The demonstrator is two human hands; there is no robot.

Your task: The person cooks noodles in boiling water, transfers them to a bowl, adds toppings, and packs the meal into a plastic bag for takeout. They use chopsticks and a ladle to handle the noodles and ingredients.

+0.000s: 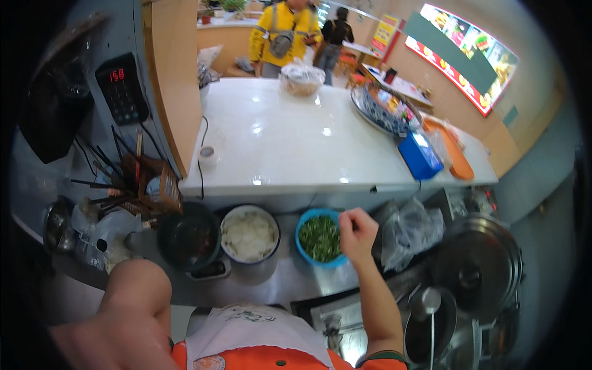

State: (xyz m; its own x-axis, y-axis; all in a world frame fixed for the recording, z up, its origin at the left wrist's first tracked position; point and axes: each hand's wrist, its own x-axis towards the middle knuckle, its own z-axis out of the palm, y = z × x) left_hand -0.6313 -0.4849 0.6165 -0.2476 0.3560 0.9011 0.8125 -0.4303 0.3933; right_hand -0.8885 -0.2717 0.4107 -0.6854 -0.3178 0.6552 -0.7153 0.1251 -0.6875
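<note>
My right hand (358,235) is curled into a loose fist over the right rim of a light-blue bowl (300,259). No object shows in the fist, though part of the palm is hidden. Chopped green leaves (320,238) fill the bowl. To its left stands a white enamel bowl with a dark rim (276,249), holding pale slices (249,236). A dark green bowl (172,240) sits farther left, with a little dark residue inside. My left arm (136,286) is bent, its blurred forearm rising close to the camera; the left hand is out of view.
Behind the bowls runs a white counter (277,138) bearing a tape roll (209,155) and a blue box (420,157). Chopsticks in a brown holder (162,194) stand left. A plastic bag (411,236), large lidded pot (476,268) and ladle (431,300) lie right. Two people stand beyond.
</note>
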